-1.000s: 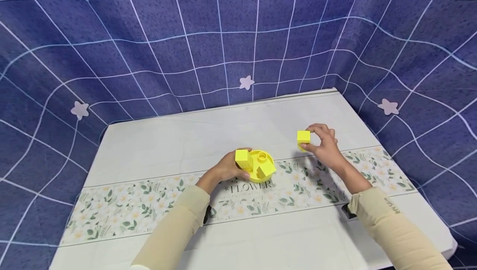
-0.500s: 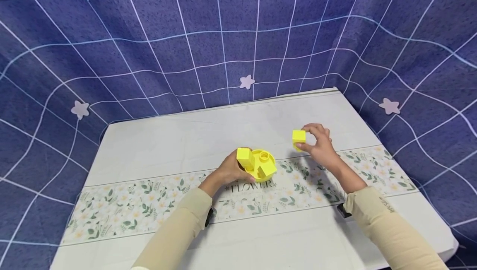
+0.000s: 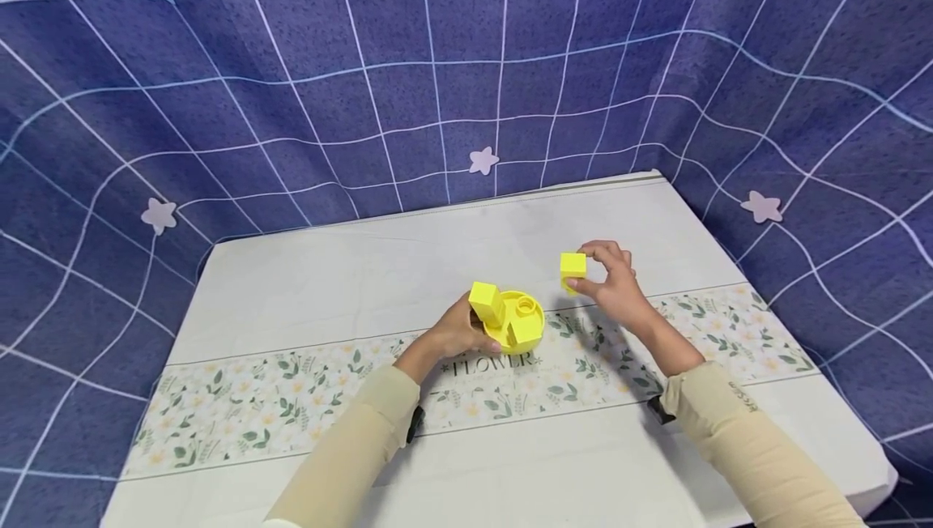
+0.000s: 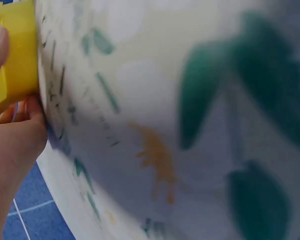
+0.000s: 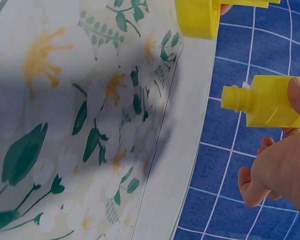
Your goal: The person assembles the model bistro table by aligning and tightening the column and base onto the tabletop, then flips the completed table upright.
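My left hand (image 3: 459,327) grips a round yellow base (image 3: 530,316) by its left side, thumb at the front. On the base stand a tall square block (image 3: 484,301), a lower block (image 3: 523,331) and a round ring socket (image 3: 525,304). In the left wrist view the yellow base (image 4: 22,60) shows at the left edge, partly cut off. My right hand (image 3: 612,287) pinches a yellow square bottle-shaped piece (image 3: 573,265) between thumb and fingers, to the right of the base. The right wrist view shows this piece (image 5: 272,102) with its ridged round neck pointing down at the table.
A white table cover (image 3: 350,277) with a floral band (image 3: 277,390) and printed lettering lies under both hands. A blue curtain (image 3: 394,91) with white grid lines and stars encloses the back and sides.
My right hand has moved left with the bottle-shaped piece, closer to the base. My left hand has shifted slightly right with the base.
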Available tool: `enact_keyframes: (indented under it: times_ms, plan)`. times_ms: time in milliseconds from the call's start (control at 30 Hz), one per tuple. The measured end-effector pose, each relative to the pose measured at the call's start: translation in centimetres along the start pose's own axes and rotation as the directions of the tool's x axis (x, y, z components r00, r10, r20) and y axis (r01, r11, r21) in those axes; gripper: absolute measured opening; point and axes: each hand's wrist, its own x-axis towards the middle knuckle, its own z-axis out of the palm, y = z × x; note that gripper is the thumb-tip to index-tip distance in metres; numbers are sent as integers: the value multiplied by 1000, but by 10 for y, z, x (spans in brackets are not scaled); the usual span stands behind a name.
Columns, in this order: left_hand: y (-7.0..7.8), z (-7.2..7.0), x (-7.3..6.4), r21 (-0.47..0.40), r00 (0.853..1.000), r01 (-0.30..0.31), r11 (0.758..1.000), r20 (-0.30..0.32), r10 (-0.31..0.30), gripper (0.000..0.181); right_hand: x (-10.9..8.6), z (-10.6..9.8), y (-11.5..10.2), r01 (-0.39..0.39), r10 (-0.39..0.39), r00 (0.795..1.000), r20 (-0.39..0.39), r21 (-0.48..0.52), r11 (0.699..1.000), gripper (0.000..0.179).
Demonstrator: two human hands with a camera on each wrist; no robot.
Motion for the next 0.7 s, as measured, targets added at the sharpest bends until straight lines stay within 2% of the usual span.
enact_keyframes:
  times_ms: [133,167,333,467,700]
  plan:
    - [-1,8,0,-32,999,-45,998,-29,44,93,1,2,-1,4,-3,1000,-7,34,999,36]
    - [-5,10,2,-22,998,-42,999,-39,41,94,2,4,-1,6,-6,1000,-7,47,999,36]
    - [-5,10,3,6,998,2,1000,-65,-1,93,3,10,-4,7,-8,1000,9,97,995,37]
    - [-3,8,6,12,999,11,1000,-41,-10,93,0,15,-11,6,-10,1000,28,125,992,38]
    - [-1,3,10,22,999,32,999,-3,-32,96,-7,13,-46,-6,-5,998,69,151,989,38]
